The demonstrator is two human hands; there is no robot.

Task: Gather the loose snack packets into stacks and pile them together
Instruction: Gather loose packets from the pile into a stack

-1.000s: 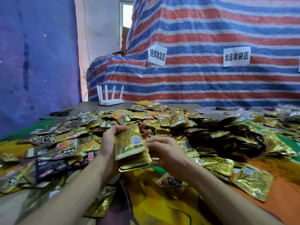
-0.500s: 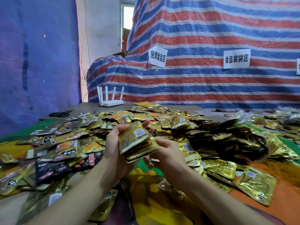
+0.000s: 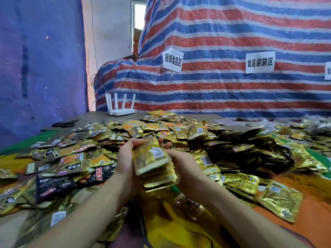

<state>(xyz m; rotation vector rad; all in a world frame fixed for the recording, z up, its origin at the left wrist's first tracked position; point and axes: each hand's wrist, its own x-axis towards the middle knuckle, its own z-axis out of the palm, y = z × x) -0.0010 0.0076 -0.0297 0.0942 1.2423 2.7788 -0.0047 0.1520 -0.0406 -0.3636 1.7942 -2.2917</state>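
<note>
Stack of gold foil snack packets [image 3: 154, 163] is held clear of the desk, mid-frame. The left hand [image 3: 125, 158] has its grip closed round the 9 o'clock edge and the right hand [image 3: 185, 164] grips the 3 o'clock side, judged to be squaring the edges flush. Loose foil packets [image 3: 75, 158] crowd 9 through 3 o'clock. Bare orange-clothed desk [image 3: 315, 230] at 5 o'clock offers set-down room.

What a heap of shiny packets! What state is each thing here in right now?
stack of packets: held up between both hands, edges fanned unevenly.
left hand: grips the stack's left side.
right hand: holds the stack's right side, fingers curled.
loose packets: scattered and overlapping all around the hands.
scissors: lying flat at the far left, untouched.
router: standing at the back, antennas upright.
</note>
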